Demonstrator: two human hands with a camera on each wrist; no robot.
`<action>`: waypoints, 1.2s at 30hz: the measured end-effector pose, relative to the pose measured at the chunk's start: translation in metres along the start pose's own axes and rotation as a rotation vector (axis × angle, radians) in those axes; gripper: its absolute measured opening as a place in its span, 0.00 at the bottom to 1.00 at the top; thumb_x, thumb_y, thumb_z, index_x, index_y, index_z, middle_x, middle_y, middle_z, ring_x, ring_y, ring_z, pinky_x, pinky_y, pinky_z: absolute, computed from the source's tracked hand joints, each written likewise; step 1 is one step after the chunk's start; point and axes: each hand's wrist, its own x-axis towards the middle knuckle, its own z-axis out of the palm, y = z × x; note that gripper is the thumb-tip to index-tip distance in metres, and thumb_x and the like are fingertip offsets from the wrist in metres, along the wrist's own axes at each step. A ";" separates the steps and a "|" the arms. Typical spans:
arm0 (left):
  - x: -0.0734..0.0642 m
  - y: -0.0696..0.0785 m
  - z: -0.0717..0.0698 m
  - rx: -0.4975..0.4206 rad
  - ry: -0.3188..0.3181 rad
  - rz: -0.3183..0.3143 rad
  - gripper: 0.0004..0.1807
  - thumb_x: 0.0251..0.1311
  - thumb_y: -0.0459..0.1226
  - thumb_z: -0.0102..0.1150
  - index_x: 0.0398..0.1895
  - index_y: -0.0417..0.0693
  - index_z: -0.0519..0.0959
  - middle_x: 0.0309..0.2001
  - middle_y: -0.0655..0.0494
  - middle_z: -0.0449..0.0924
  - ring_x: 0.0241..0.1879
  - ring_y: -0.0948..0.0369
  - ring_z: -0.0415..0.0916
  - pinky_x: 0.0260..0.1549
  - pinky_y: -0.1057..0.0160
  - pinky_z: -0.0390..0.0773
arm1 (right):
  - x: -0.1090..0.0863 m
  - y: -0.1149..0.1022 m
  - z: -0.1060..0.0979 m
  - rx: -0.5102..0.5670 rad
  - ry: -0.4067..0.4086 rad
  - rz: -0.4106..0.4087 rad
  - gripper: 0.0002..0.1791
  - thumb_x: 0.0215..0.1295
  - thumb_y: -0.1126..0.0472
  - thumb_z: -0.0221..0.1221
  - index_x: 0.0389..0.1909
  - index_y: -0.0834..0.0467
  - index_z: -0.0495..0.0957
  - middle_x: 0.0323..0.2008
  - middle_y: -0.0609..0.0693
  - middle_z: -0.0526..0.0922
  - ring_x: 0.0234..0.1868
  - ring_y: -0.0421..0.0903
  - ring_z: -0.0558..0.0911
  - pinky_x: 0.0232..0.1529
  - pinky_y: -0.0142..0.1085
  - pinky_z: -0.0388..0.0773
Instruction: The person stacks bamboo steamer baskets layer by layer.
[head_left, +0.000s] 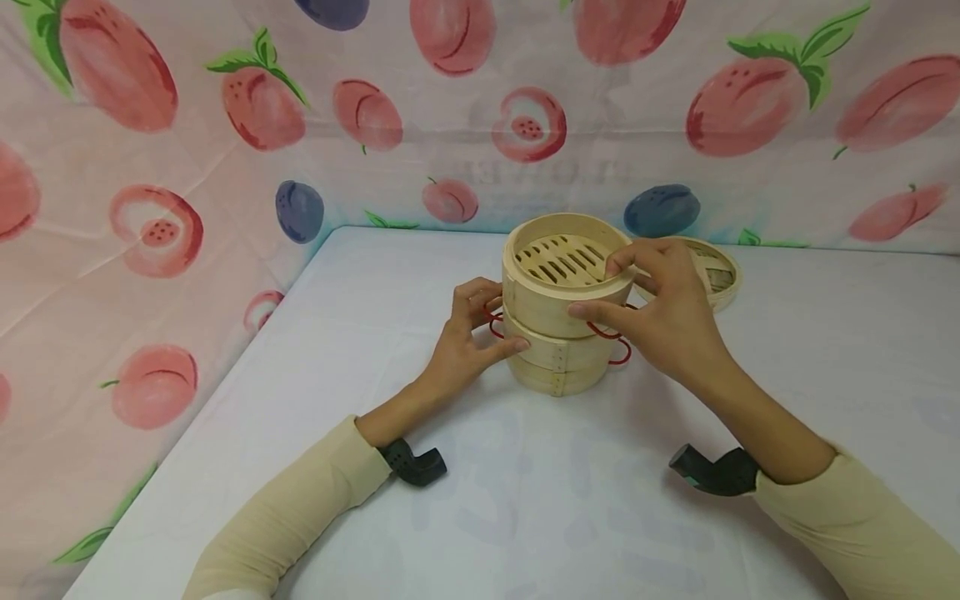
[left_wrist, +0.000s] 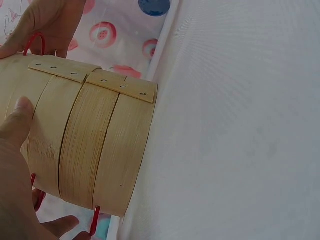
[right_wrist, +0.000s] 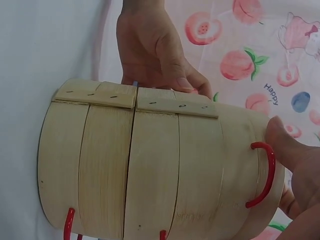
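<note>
A stack of round bamboo steamer baskets (head_left: 542,348) stands upright in the head view, red loop handles on its sides. Slats with oval slots form the floor of the top basket (head_left: 540,307). My right hand (head_left: 671,312) pinches that basket's right rim, fingertips inside and thumb on the outer wall. On the stack's left side, my left hand (head_left: 468,337) holds the wall, its thumb across the front; the fingers behind are partly hidden. The left wrist view shows stapled overlaps on the lower bands (left_wrist: 82,145). Whether the top basket sits fully down, I cannot tell.
A round woven bamboo lid (head_left: 723,279) lies on the white table (head_left: 420,533) behind my right hand, which partly covers it. Fruit-printed cloth (head_left: 450,108) hangs along the back and left edges. A black wrist mount (head_left: 716,471) is on each forearm.
</note>
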 end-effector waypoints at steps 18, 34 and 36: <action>0.002 0.010 -0.003 0.046 0.018 -0.034 0.52 0.55 0.36 0.69 0.71 0.43 0.41 0.65 0.36 0.62 0.64 0.47 0.61 0.56 0.42 0.66 | 0.001 0.000 -0.010 -0.116 -0.176 -0.010 0.38 0.50 0.50 0.72 0.52 0.64 0.61 0.53 0.61 0.62 0.57 0.58 0.69 0.53 0.55 0.74; 0.007 0.020 -0.002 0.174 -0.015 0.104 0.60 0.41 0.27 0.76 0.72 0.43 0.42 0.71 0.39 0.51 0.65 0.48 0.62 0.56 0.51 0.68 | 0.006 0.001 -0.033 -0.051 -0.404 0.107 0.54 0.52 0.50 0.71 0.69 0.56 0.44 0.62 0.58 0.59 0.62 0.58 0.68 0.59 0.55 0.69; 0.008 0.019 -0.002 0.178 -0.015 0.118 0.59 0.41 0.26 0.75 0.72 0.42 0.43 0.71 0.39 0.50 0.64 0.47 0.63 0.55 0.50 0.68 | 0.006 0.002 -0.033 -0.061 -0.427 0.117 0.59 0.51 0.49 0.72 0.72 0.55 0.39 0.65 0.57 0.57 0.63 0.59 0.67 0.58 0.55 0.69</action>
